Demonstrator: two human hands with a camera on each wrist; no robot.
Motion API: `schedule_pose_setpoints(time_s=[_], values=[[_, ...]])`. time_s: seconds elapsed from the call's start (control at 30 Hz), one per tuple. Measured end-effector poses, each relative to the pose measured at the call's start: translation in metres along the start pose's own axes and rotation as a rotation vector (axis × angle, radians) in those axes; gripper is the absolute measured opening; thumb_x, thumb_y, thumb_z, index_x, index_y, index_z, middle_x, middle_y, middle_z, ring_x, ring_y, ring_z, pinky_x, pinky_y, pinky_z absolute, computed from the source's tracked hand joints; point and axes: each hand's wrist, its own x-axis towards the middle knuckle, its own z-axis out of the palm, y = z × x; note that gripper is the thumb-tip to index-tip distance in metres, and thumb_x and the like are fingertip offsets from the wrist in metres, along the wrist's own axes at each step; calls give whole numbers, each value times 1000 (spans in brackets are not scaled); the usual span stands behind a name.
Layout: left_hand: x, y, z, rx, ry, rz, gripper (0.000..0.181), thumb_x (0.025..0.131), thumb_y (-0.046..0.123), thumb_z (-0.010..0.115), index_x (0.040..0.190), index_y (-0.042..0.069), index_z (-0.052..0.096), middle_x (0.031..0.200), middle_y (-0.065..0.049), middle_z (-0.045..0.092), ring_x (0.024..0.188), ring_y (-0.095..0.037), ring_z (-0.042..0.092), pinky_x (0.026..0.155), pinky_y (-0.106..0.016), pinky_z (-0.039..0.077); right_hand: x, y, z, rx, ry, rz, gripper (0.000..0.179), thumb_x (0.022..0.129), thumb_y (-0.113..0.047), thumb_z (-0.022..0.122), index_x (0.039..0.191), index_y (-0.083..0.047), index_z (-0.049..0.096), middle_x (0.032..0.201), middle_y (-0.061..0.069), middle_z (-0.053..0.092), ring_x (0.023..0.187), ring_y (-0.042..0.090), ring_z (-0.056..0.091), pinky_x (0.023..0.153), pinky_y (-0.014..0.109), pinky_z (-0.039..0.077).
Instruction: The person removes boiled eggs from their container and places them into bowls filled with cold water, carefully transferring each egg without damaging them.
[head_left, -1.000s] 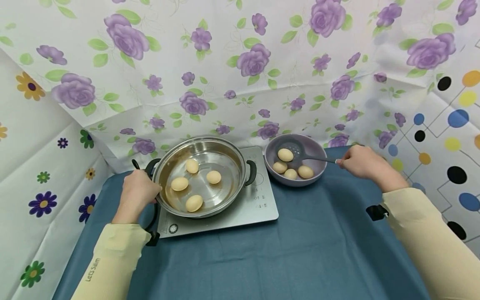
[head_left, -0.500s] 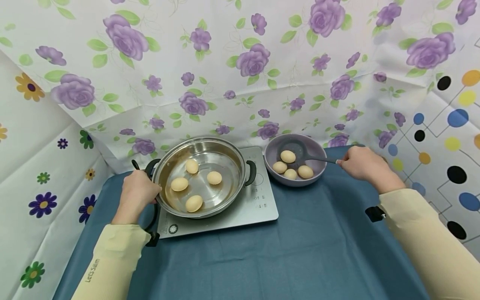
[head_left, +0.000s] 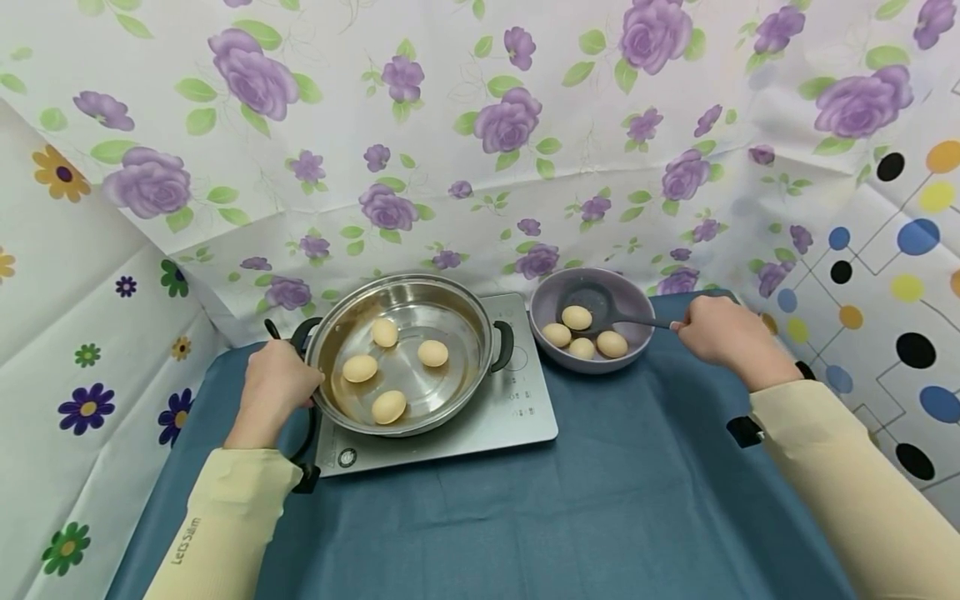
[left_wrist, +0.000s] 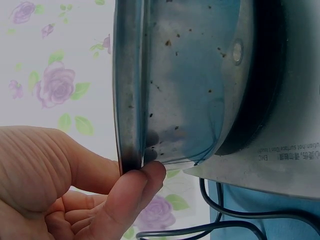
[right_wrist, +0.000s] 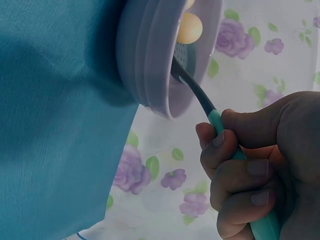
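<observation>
In the head view my left hand point(head_left: 277, 379) is at the left rim of a steel pot point(head_left: 480, 400); the left wrist view shows thumb and fingers point(left_wrist: 132, 192) pinching that rim. Several eggs point(head_left: 388, 407) lie apart in the pot. My right hand point(head_left: 720, 333) grips the green handle point(right_wrist: 265, 227) of a grey slotted spoon point(head_left: 637, 318), its perforated head down inside a purple bowl point(head_left: 543, 304). One egg point(head_left: 577, 317) is at the spoon's head. Other eggs point(head_left: 612, 344) sit lower in the bowl, close together.
The pot stands on a silver induction cooktop point(head_left: 525, 425), its black side handle point(head_left: 502, 346) pointing to the bowl. A black cord point(left_wrist: 240, 216) runs beside the cooktop. Blue cloth point(head_left: 480, 517) covers the table, and flowered sheeting point(head_left: 465, 150) rises behind.
The spoon's head has shifted slightly right and lower in the bowl, and the egg at it has moved the same way. One egg in the pot has drifted slightly right. My left hand stays put.
</observation>
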Motion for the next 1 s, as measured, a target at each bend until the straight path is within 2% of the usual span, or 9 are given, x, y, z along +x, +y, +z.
schedule_pose_setpoints(time_s=[0.2,0.47,0.77,1.0], values=[[0,0,1,-1,5,7,22,79,12,57,73,-6,68,48,-7,63,43,-18,60,43,-33,46,0,-3,6,-45,31,6,41,96,-35,44,62,-14,55,55,4,43,48,21,45,45,33,34],[0,-1,1,-9,5,9,22,80,11,56,76,-7,68,55,-13,65,43,-18,61,42,-33,47,0,-11,10,-106,76,4,39,95,-32,46,65,-12,59,59,9,51,49,23,50,41,33,35],[-1,0,0,-4,19,13,20,78,11,57,72,-5,68,49,-9,63,42,-18,60,42,-33,45,1,-15,15,-180,162,-38,36,95,-30,47,67,-10,59,57,8,52,48,22,50,41,34,36],[-1,0,0,6,7,21,22,79,11,55,75,-7,68,49,-8,63,42,-17,60,43,-33,46,-1,-18,16,-241,220,-77,34,93,-29,52,67,-9,60,52,5,51,46,19,50,39,33,35]])
